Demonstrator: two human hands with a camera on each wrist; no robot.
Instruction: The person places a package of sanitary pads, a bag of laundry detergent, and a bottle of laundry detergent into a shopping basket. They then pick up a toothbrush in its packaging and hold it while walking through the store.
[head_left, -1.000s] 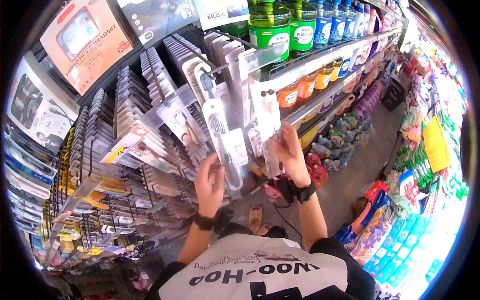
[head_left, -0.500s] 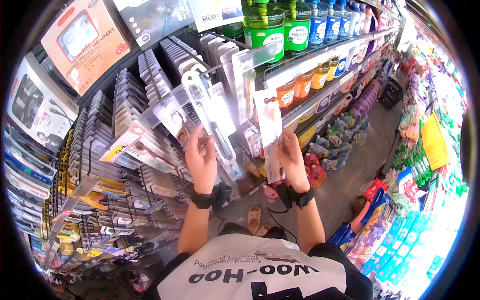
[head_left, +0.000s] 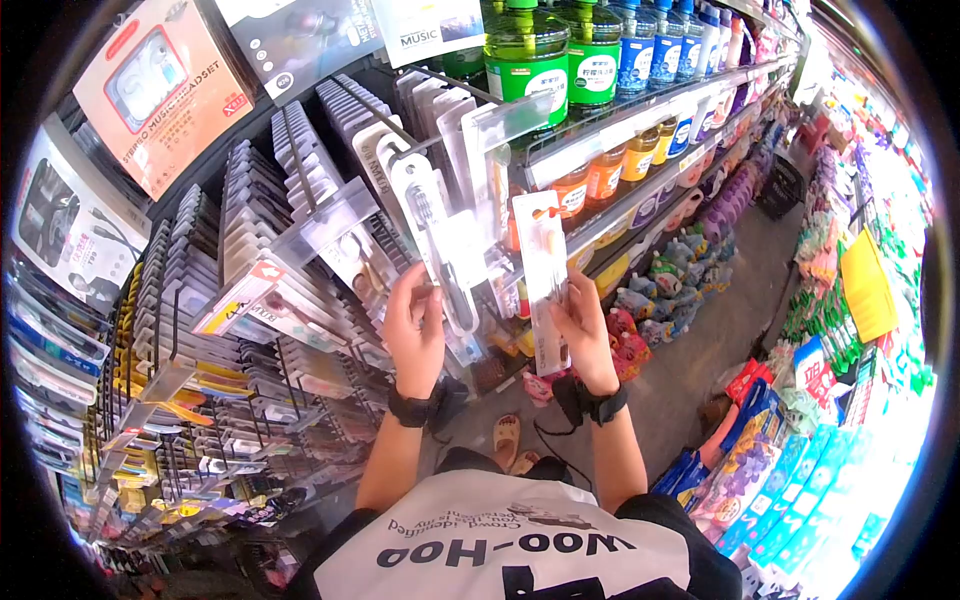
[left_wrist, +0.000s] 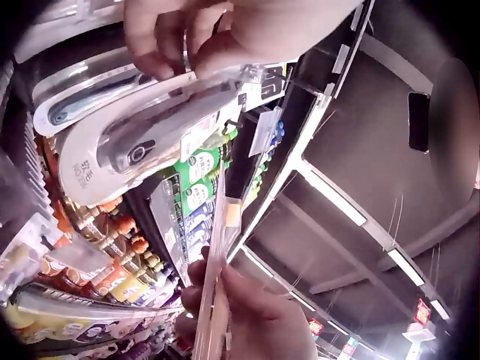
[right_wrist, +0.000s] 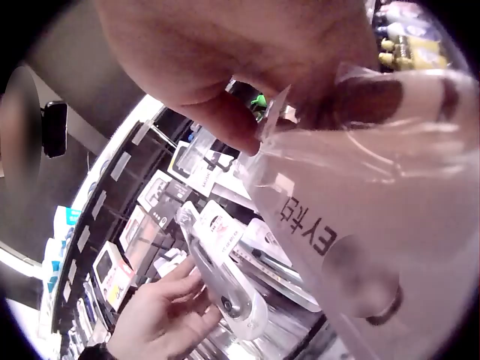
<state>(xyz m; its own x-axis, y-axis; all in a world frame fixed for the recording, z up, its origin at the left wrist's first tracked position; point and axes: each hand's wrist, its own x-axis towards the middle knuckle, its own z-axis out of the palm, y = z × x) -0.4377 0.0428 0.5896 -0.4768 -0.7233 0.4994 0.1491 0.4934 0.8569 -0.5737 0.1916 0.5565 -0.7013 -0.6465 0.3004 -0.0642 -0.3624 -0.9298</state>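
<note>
My left hand (head_left: 415,340) grips the edge of a clear blister pack (head_left: 432,230) with a rounded end. Through the plastic, a long grey handle with a hole near its end shows in the left wrist view. My right hand (head_left: 588,330) pinches a long, narrow clear packet (head_left: 545,265) with a white backing, thumb on one face and fingers behind. Dark letters run along this packet (right_wrist: 420,247) in the right wrist view. The two packs stand roughly side by side, in front of the hanging display.
Rows of hanging packs (head_left: 275,195) on metal hooks fill the left side, with clear label holders (head_left: 325,220) jutting out. Green bottles (head_left: 527,75) and orange jars (head_left: 605,172) stand on shelves ahead. Bagged goods (head_left: 790,480) line the aisle's right side.
My left hand moved up and left with the blister pack, then slightly back right and down. My right hand came a little lower and to the right with its packet.
</note>
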